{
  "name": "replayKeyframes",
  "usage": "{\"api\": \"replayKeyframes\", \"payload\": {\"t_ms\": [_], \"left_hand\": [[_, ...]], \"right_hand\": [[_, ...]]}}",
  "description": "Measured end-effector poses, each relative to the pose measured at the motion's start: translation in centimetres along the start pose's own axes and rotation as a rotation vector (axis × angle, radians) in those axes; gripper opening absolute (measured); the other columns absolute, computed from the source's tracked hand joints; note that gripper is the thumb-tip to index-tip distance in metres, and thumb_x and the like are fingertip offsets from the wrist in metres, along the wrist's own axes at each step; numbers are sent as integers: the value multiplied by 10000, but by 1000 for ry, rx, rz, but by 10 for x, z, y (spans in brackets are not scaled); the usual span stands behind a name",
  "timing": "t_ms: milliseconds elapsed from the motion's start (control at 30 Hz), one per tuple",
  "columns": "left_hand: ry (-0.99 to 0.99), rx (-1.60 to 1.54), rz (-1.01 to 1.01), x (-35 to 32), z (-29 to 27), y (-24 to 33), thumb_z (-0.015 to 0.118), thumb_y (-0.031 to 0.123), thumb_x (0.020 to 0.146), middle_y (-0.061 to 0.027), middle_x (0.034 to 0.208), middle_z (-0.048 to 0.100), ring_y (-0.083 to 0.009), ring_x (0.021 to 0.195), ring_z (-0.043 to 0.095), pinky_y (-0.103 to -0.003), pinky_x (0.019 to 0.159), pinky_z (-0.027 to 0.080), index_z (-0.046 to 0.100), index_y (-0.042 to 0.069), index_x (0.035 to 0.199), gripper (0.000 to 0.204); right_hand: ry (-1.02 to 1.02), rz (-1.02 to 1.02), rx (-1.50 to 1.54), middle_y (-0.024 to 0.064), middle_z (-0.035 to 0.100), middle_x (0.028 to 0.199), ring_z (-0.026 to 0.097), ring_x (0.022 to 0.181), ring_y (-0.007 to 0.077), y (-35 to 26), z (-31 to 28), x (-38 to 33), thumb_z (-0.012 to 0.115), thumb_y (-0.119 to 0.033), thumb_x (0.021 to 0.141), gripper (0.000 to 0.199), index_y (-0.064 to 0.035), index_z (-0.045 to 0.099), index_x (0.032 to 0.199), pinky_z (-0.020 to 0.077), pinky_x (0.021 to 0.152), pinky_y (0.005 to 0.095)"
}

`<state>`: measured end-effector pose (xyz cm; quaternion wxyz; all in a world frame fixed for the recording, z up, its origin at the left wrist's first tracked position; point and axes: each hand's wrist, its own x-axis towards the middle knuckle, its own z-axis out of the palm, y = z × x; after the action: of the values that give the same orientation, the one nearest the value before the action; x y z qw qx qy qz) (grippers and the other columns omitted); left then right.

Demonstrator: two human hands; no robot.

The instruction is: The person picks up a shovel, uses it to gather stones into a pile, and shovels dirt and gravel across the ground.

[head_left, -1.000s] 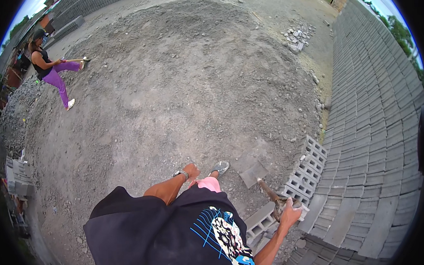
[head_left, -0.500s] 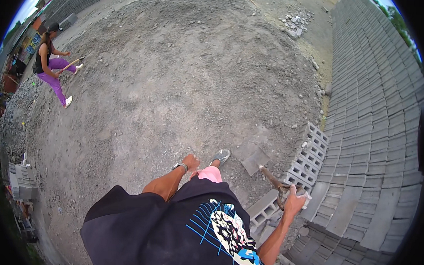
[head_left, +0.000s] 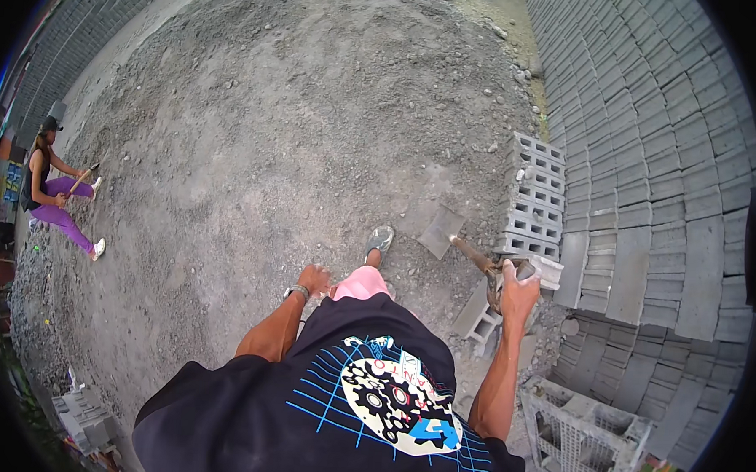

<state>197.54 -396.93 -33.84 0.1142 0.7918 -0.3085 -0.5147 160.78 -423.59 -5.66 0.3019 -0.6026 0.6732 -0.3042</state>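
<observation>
In my right hand (head_left: 519, 286) is the grip end of a shovel, with the fingers closed around it. The wooden shaft (head_left: 476, 255) slants away to the left, and the flat grey shovel blade (head_left: 440, 232) rests on the gravelly ground just ahead of my right foot. My left hand (head_left: 314, 280) hangs beside the pink shorts (head_left: 361, 282), empty, with loose, slightly blurred fingers. A watch (head_left: 296, 291) circles that wrist.
Hollow concrete blocks (head_left: 537, 197) stand stacked right of the shovel, before a tall wall of stacked blocks (head_left: 643, 155). Another block (head_left: 479, 315) lies near the shaft. A plastic crate (head_left: 584, 435) sits at lower right. At far left, a person (head_left: 55, 188) in purple trousers holds a long-handled tool.
My view has tilted down and turned, bringing the crate into sight at lower right. The shovel stays in my right hand, its blade on the ground. The other person's tool has moved.
</observation>
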Motion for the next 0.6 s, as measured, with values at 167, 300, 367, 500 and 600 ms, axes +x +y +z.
{"api": "replayKeyframes", "payload": {"t_ms": [167,300,367,500,600], "left_hand": [[95,95,231,11,1,-22,604,246,784,-130,909,706,-281,688,694,-350,592,561,703,51,842,226],[57,-108,107,-1,-9,17,508,210,848,-132,811,682,-231,619,655,-333,512,521,648,12,924,254],[-30,-338,-152,-15,-19,42,472,202,886,-136,806,671,-219,602,638,-320,486,501,611,-3,1033,289],[2,-475,-185,-22,-20,38,465,179,881,-123,734,624,-194,551,590,-315,439,461,582,20,945,207],[-114,-657,-161,-1,-24,7,471,172,893,-131,730,603,-198,525,571,-311,414,445,572,18,975,202]], "right_hand": [[114,-3,-87,215,662,942,620,869,304,0,-1,-6,735,-244,787,481,103,561,1071,478,816,390],[140,22,-90,328,632,973,631,949,437,7,-4,-6,736,-292,771,594,147,523,1111,475,827,456],[63,29,-89,338,625,951,620,927,463,8,-6,-5,740,-296,766,605,158,520,1100,474,816,467],[93,20,-77,336,629,918,624,907,465,17,-3,-5,735,-290,769,567,148,531,1066,476,794,475],[108,30,-79,339,635,911,632,891,467,12,-4,-6,733,-290,771,580,155,523,1078,485,776,472]]}}
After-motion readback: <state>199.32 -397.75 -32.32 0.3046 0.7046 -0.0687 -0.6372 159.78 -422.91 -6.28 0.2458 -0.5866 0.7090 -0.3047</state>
